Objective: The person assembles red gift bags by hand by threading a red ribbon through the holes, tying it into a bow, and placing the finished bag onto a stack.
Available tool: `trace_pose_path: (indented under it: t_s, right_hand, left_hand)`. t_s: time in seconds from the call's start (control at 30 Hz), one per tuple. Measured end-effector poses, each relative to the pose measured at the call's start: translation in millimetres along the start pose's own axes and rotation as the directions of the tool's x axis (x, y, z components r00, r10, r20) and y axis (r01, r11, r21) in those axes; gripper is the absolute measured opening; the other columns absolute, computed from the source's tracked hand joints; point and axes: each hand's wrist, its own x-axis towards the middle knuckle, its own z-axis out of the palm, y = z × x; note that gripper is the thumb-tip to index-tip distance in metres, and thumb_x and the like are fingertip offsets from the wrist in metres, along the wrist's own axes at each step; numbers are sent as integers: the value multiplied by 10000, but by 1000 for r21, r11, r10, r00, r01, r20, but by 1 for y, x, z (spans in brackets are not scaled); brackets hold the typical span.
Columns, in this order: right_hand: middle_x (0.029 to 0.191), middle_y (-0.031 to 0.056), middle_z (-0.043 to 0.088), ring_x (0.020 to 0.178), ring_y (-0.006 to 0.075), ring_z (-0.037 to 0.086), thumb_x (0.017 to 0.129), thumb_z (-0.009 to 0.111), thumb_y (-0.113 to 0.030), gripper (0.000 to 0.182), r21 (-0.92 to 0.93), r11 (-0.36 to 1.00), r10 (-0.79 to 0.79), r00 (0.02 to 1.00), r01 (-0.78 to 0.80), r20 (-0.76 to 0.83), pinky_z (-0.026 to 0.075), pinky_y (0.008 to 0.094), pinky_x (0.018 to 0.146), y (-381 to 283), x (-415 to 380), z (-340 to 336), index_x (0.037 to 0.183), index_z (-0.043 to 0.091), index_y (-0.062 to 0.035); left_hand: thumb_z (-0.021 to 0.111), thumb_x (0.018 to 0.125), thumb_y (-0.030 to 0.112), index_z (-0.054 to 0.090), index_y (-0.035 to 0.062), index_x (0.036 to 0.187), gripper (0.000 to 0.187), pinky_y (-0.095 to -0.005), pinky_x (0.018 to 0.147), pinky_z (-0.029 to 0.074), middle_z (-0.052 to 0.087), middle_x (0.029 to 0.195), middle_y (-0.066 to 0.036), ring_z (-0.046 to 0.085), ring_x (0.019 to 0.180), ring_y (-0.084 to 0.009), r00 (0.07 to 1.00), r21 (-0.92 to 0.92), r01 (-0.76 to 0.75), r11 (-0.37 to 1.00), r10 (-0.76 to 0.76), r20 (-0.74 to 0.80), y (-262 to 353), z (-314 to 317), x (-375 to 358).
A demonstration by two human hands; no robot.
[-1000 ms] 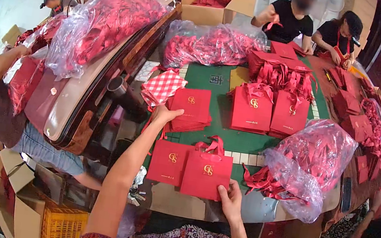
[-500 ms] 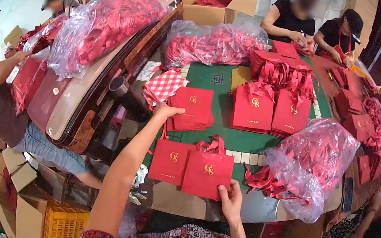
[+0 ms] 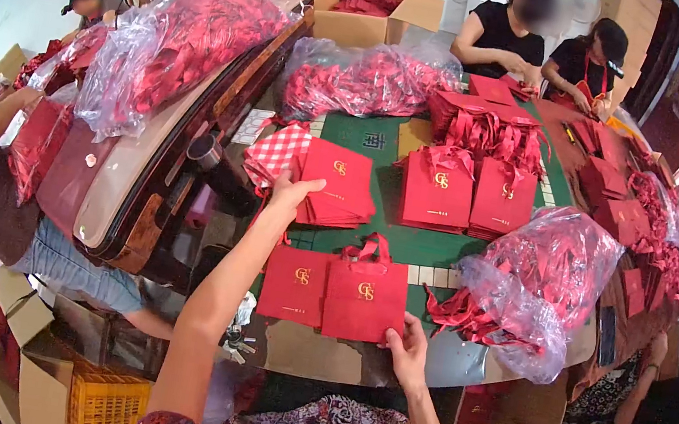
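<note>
Barely shifted: left hand (image 3: 294, 191) stayed open-fingered on bag stack (image 3: 337, 185) edge at 11 o'clock; right hand (image 3: 404, 351) stayed pinching handled bag (image 3: 364, 298) corner near table edge (image 3: 316, 359)

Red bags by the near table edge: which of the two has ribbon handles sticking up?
The right-hand red bag, whose lower corner the right hand touches. Red ribbon handles loop above its top edge; the flat bag beside it shows none.

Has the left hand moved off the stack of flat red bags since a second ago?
No. The left hand still rests on the stack of flat red bags, beside the checked cloth.
</note>
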Motion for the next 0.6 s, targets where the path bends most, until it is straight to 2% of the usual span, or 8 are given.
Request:
trace_pose_path:
  t_s: [0.03,0.07,0.2,0.33,0.4,0.5,0.53,0.6]
  right_hand:
    - [1212,75,633,1019,118,625,977,616,-47,400,-4,1000,-3,1000,3,-1,549,279,829,-3,0,0,1349,475,-8]
    - [1209,72,635,1001,118,627,986,604,-62,395,7,1000,-1,1000,1,-15,555,280,804,-8,0,0,1356,474,-12]
    - [1202,65,639,976,123,638,1006,580,-103,387,9,1000,-2,999,3,-46,568,281,755,-26,10,5,1369,475,-19]
    - [1215,76,632,1001,137,639,1023,560,-144,401,112,994,5,999,-2,-33,559,273,754,-35,51,23,1388,459,-12]
    - [1211,70,627,1013,137,634,1025,560,-162,420,115,992,-60,998,60,1,557,276,757,-38,81,34,1401,452,-9]
    - [1196,36,629,999,122,623,1037,545,-200,412,73,997,-36,999,39,-32,558,278,771,-56,122,59,1413,467,-51]
    - [1190,14,630,984,114,621,1034,556,-213,399,139,988,-65,998,63,14,561,287,778,-57,139,63,1403,491,-78]
    - [1189,14,631,980,112,623,1032,562,-219,397,172,985,-26,1000,26,1,565,303,782,-58,170,72,1395,500,-73]
  left_hand:
    - [837,716,-10,537,1,1338,690,-412,931,546,645,1251,-151,649,1105,-281,997,-122,-23,992,31,64,7,-6,-11]
    - [821,762,31,537,20,1356,659,-417,979,523,639,1276,-128,640,1127,-267,996,-177,26,984,-9,94,13,-15,-24]
    - [772,852,146,551,53,1362,563,-421,1039,487,638,1302,-86,612,1192,-255,979,-383,14,923,65,193,14,-77,-47]
    - [722,905,179,480,51,1427,589,-443,1079,448,589,1368,-102,574,1250,-271,981,-456,-28,889,113,159,24,-126,-106]
    - [714,913,189,482,48,1424,578,-444,1084,445,584,1376,-105,568,1260,-273,999,-448,50,893,-41,30,5,-157,-117]
    - [693,920,174,485,36,1414,553,-445,1082,449,583,1373,-108,572,1255,-274,996,-460,47,887,-9,85,-9,-178,-141]
    - [686,922,169,484,32,1412,548,-444,1079,453,584,1371,-110,575,1252,-274,992,-449,24,893,34,121,-7,-177,-148]
    - [679,921,165,478,26,1417,554,-433,1077,454,591,1359,-113,582,1242,-269,999,-396,26,918,-14,35,-8,-175,-163]
